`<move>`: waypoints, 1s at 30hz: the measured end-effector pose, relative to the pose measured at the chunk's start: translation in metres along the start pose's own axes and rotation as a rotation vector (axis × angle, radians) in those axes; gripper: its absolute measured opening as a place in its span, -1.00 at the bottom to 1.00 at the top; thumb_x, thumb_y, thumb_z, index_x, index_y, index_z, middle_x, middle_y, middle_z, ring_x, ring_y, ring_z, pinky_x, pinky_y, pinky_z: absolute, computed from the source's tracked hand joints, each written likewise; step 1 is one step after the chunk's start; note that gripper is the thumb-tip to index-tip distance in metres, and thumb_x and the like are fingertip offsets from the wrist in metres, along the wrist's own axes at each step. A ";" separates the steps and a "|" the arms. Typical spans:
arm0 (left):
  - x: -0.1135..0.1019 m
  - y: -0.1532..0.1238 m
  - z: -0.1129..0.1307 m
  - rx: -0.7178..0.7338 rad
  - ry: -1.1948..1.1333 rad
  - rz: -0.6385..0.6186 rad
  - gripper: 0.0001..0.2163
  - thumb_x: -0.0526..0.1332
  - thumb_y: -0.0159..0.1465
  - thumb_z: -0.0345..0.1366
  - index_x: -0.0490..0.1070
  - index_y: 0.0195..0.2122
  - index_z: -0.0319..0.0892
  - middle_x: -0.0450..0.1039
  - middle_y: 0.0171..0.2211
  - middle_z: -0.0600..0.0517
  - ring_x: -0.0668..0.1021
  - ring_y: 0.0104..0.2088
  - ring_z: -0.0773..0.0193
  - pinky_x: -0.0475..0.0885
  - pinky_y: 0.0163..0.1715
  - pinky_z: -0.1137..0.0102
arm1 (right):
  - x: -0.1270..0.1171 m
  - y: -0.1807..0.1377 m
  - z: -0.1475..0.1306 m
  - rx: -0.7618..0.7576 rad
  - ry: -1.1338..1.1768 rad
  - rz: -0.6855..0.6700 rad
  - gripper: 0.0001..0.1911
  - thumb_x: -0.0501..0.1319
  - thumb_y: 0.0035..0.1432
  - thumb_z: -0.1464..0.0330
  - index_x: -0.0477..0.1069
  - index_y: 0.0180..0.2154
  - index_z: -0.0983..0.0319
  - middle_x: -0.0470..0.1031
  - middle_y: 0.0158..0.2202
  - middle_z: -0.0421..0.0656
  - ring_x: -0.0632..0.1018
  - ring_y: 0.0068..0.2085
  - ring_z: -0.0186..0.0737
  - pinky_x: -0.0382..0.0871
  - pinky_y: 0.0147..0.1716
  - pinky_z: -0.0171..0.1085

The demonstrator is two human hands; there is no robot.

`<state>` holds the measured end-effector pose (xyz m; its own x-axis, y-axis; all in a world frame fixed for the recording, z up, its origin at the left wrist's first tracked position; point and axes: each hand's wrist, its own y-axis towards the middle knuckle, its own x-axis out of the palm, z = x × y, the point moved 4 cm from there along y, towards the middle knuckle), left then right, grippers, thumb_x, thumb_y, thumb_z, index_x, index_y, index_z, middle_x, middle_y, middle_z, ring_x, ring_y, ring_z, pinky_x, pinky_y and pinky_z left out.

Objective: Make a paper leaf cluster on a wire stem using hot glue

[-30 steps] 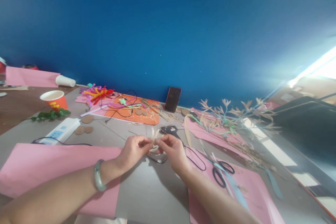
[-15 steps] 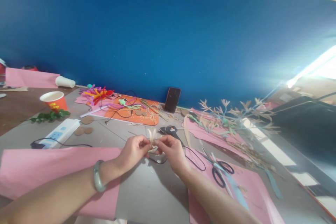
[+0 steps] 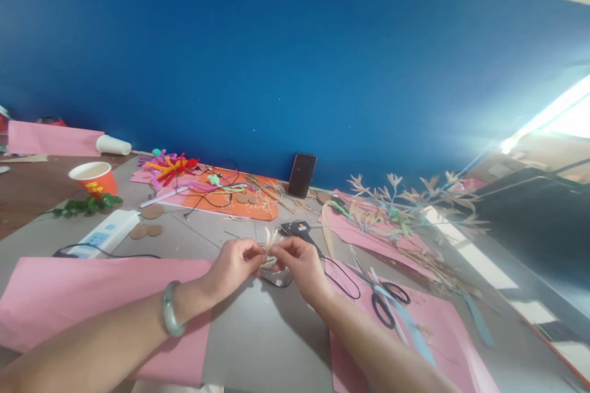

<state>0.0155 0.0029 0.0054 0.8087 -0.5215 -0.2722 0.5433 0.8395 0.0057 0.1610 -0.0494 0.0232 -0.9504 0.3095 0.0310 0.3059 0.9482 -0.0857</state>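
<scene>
Between my fingertips is a small piece of pale, straw-coloured dried leaf (image 3: 270, 236), with thin pointed tips sticking up and a looped part below. My left hand (image 3: 240, 258) pinches it from the left, thumb and forefinger closed. From the right, my right hand (image 3: 298, 261) pinches the same piece, its fingertips almost touching those of the left. The fingers hide the middle of the piece. Just behind my hands lies a black glue gun (image 3: 298, 229), its cord running down to the right. A pair of scissors (image 3: 383, 301) with black handles rests right of my right forearm.
A red paper cup (image 3: 95, 179), green leaves (image 3: 87, 204) and a white power strip (image 3: 108, 233) are at the left. Pipe cleaners (image 3: 170, 166) lie at the back. A phone (image 3: 302, 175) leans on the blue wall. Dried leafy stems (image 3: 396, 202) spread over pink paper at the right.
The pale tips above my fingers have tilted slightly to the right. Both hands keep their pinch in nearly the same place.
</scene>
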 end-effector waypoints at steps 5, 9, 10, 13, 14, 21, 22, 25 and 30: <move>0.001 -0.001 0.002 -0.015 -0.043 -0.018 -0.81 0.24 0.14 -0.20 0.52 -0.39 -0.24 0.54 -0.55 0.02 0.53 -0.53 0.29 0.36 -0.53 0.50 | 0.000 0.001 0.002 -0.002 0.003 -0.011 -0.65 0.47 -0.21 0.17 0.42 -0.53 0.26 0.49 -0.63 -0.27 0.45 -0.63 -0.38 0.33 -0.57 -0.37; 0.000 -0.001 0.004 -0.020 -0.023 0.000 -0.81 0.24 0.14 -0.21 0.49 -0.44 -0.24 0.50 -0.60 0.04 0.51 -0.57 0.31 0.33 -0.56 0.51 | 0.001 0.001 0.003 0.000 0.009 -0.016 -0.66 0.46 -0.19 0.17 0.42 -0.53 0.25 0.49 -0.63 -0.27 0.44 -0.64 -0.38 0.33 -0.57 -0.36; 0.000 -0.001 0.003 -0.021 -0.021 0.004 -0.81 0.24 0.14 -0.20 0.49 -0.44 -0.24 0.50 -0.60 0.05 0.51 -0.57 0.31 0.33 -0.56 0.50 | 0.001 0.001 0.003 0.001 0.011 -0.016 -0.66 0.47 -0.19 0.17 0.42 -0.53 0.25 0.50 -0.63 -0.27 0.45 -0.64 -0.38 0.34 -0.56 -0.36; 0.001 -0.001 0.001 -0.022 -0.025 0.004 -0.81 0.24 0.15 -0.19 0.47 -0.43 -0.23 0.49 -0.61 0.05 0.49 -0.58 0.32 0.33 -0.56 0.50 | 0.001 0.001 0.004 0.003 0.007 -0.015 -0.65 0.47 -0.20 0.16 0.42 -0.52 0.25 0.50 -0.62 -0.26 0.45 -0.62 -0.37 0.35 -0.55 -0.35; 0.001 -0.001 0.000 -0.023 -0.027 0.003 -0.81 0.24 0.15 -0.19 0.47 -0.43 -0.23 0.48 -0.62 0.06 0.48 -0.59 0.32 0.33 -0.56 0.50 | 0.001 0.001 0.003 0.001 0.001 -0.017 -0.65 0.47 -0.20 0.16 0.43 -0.52 0.25 0.50 -0.62 -0.25 0.46 -0.62 -0.36 0.35 -0.54 -0.35; 0.002 -0.001 -0.001 -0.016 -0.006 0.005 -0.80 0.21 0.16 -0.18 0.46 -0.44 -0.23 0.47 -0.63 0.06 0.46 -0.60 0.33 0.30 -0.59 0.50 | 0.001 0.004 0.006 -0.019 -0.059 -0.061 -0.67 0.46 -0.18 0.17 0.43 -0.55 0.26 0.46 -0.63 -0.27 0.43 -0.60 -0.38 0.30 -0.54 -0.36; 0.002 -0.001 -0.001 -0.017 0.000 0.007 -0.80 0.21 0.16 -0.19 0.46 -0.44 -0.23 0.47 -0.63 0.06 0.46 -0.61 0.33 0.29 -0.59 0.51 | 0.001 0.005 0.007 -0.021 -0.066 -0.069 -0.67 0.45 -0.17 0.17 0.43 -0.55 0.26 0.46 -0.63 -0.27 0.42 -0.60 -0.39 0.29 -0.54 -0.36; 0.002 -0.002 0.000 -0.012 0.009 0.011 -0.83 0.21 0.15 -0.22 0.45 -0.46 -0.23 0.47 -0.63 0.06 0.46 -0.61 0.34 0.30 -0.59 0.51 | 0.001 0.005 0.008 -0.037 -0.090 -0.090 -0.70 0.43 -0.11 0.19 0.43 -0.54 0.26 0.46 -0.62 -0.27 0.41 -0.59 -0.39 0.27 -0.52 -0.37; 0.003 -0.002 0.001 -0.009 -0.021 0.004 -0.83 0.21 0.15 -0.24 0.43 -0.48 -0.23 0.46 -0.64 0.06 0.46 -0.62 0.35 0.31 -0.61 0.52 | 0.003 0.005 0.007 -0.064 -0.091 -0.145 -0.72 0.37 -0.03 0.19 0.40 -0.52 0.24 0.45 -0.59 -0.27 0.39 -0.57 -0.38 0.26 -0.50 -0.35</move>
<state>0.0171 -0.0002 0.0051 0.8155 -0.5209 -0.2522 0.5379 0.8430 -0.0018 0.1592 -0.0445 0.0159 -0.9850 0.1644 -0.0523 0.1657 0.9859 -0.0230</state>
